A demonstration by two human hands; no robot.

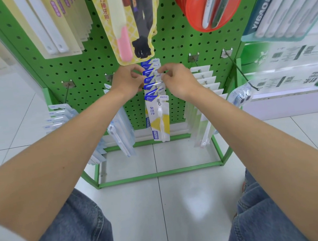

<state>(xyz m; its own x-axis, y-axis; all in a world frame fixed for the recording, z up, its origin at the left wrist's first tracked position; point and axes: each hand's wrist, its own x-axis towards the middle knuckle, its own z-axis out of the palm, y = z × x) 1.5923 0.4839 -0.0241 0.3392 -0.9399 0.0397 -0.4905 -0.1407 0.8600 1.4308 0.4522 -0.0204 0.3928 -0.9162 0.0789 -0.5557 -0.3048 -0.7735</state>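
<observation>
Head view: both hands meet at a row of blue-topped toothbrush packs [151,80] hanging on the centre hook [159,102] of a green pegboard [174,46]. The left hand [128,80] comes in from the left of the row. Its fingers [136,70] are curled, and with the thumb they seem to pinch the top cards of packs near the back. The right hand [177,81] mirrors it, its fingers [164,71] bent and pinching the right edges of the same cards. Between the two sets of fingertips the row is squeezed. Below them, toward the hook's tip, the front pack [159,120] hangs free, untouched.

Just right of the right fingers hangs a row of white packs [205,81].

The work looks like seating or straightening packs on the hook. The risks:
- A tug toward the tip could push the loose front pack off the end and onto the floor [165,201].
- The hang holes are hidden by the fingers, so a card may be caught only at its edge and tear or drop when released.
- An uneven pull from the two hands could twist the cards and jam them on the wire.
</observation>
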